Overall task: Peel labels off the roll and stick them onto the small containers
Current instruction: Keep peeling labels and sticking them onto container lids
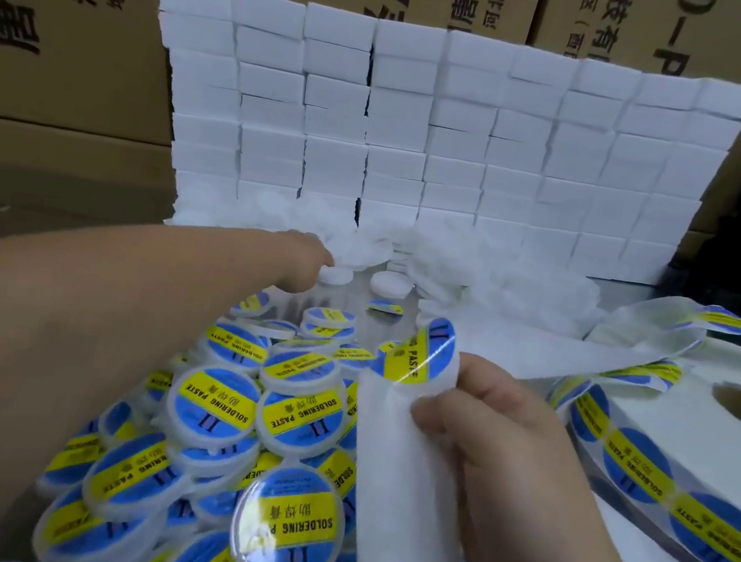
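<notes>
A big label roll lies flat at the right, ringed with blue-and-yellow round labels. My right hand pinches the white backing strip, and one label stands half peeled at its top edge. My left hand is stretched far forward, its fingertips on a plain white round container lying on the table; its fingers are largely hidden behind the wrist. Another plain container lies just to the right. A heap of labelled containers fills the near middle.
A wall of stacked white boxes stands at the back, with brown cartons behind it. Loose white containers pile up at its foot. Spent backing tape curls at the right. One labelled container lies alone.
</notes>
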Demonstrator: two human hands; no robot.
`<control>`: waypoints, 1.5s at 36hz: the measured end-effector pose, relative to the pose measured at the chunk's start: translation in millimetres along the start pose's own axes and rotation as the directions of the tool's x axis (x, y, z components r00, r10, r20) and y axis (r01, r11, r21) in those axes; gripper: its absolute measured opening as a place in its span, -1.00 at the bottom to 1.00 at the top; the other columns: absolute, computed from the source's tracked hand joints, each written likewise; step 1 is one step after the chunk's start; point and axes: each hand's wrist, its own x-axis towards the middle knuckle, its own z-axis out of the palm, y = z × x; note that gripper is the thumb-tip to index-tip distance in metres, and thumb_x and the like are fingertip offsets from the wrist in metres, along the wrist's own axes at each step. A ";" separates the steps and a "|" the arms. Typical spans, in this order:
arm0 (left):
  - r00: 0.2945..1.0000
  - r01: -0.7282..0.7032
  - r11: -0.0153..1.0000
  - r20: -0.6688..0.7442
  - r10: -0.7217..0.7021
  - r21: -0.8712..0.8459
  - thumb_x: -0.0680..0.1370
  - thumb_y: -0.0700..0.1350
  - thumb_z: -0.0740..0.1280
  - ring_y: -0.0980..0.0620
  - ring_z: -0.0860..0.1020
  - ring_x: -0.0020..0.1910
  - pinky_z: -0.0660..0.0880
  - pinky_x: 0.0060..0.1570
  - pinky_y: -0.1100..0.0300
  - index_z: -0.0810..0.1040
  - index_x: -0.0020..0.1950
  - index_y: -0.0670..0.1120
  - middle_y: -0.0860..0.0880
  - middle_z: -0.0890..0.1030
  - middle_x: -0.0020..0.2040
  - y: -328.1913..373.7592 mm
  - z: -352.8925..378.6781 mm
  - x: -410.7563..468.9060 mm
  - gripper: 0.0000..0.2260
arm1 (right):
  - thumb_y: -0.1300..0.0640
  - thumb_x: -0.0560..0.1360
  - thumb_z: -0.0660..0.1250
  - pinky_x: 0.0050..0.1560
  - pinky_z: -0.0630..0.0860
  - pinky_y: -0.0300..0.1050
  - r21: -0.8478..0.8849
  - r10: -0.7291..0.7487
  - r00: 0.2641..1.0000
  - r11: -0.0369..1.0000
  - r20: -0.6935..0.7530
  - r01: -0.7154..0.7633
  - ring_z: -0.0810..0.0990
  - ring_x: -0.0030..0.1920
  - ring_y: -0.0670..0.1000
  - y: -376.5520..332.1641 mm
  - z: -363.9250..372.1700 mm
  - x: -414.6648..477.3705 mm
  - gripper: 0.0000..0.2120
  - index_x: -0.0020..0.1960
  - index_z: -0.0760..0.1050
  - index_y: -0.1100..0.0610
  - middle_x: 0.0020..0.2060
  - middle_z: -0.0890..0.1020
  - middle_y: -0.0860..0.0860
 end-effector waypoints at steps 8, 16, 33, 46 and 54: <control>1.000 -0.013 0.996 -0.026 0.015 0.091 0.58 -0.07 0.16 -0.14 0.46 0.12 0.41 -0.02 0.08 0.48 0.20 -0.13 -0.14 0.37 0.24 20.3 3.3 20.9 -0.74 | 0.14 0.14 0.28 -0.17 0.32 0.00 0.019 -0.058 0.998 0.998 -0.012 0.058 0.41 -0.26 0.04 0.9 4.5 1.1 -0.78 -0.25 0.53 0.20 -0.33 0.51 0.16; 0.995 -0.056 0.998 -0.084 0.055 -0.019 0.54 -0.06 0.18 -0.09 0.51 -0.07 0.39 -0.19 0.16 0.54 -0.02 -0.17 -0.11 0.56 -0.03 19.7 -6.3 19.4 -0.77 | 0.13 0.14 0.29 -0.23 0.38 -0.09 0.050 -0.073 0.997 0.996 -0.035 0.075 0.45 -0.31 -0.02 -2.2 6.3 -0.3 -0.90 -0.42 0.58 0.03 -0.40 0.55 0.03; 0.984 0.099 0.953 0.168 -0.051 -0.287 0.51 0.22 0.22 -0.05 0.47 -0.23 0.42 -0.30 0.16 0.47 -0.11 -0.16 -0.10 0.51 -0.09 23.3 -7.3 14.2 -0.59 | 0.13 0.15 0.24 -0.42 0.40 -0.28 0.073 -0.064 0.997 0.995 -0.047 0.067 0.47 -0.40 -0.07 -4.1 3.7 -0.9 -0.80 -0.33 0.63 0.04 -0.44 0.59 0.00; 0.996 0.083 0.829 0.029 -0.080 -0.553 0.47 -0.01 0.39 -0.07 0.48 -0.28 0.43 -0.39 0.19 0.44 -0.13 -0.18 -0.11 0.44 -0.17 34.6 -15.5 -5.7 -0.74 | 0.29 0.36 0.23 -0.33 0.36 -0.16 0.041 -0.054 0.994 0.997 -0.100 0.059 0.44 -0.33 -0.01 -3.5 2.2 -1.7 -0.88 -0.21 0.54 0.22 -0.36 0.54 0.11; 0.967 -0.087 0.320 -0.157 -0.200 -0.943 0.55 -0.29 0.13 -0.07 0.56 -0.22 0.48 -0.26 0.18 0.37 -0.03 -0.15 -0.21 0.49 0.07 43.0 -70.7 -77.4 -0.92 | 0.30 0.41 0.24 -0.43 0.42 -0.29 0.011 -0.110 0.986 0.994 -0.128 0.112 0.50 -0.40 -0.08 -3.3 5.7 -2.9 -0.81 -0.25 0.58 0.11 -0.40 0.61 0.04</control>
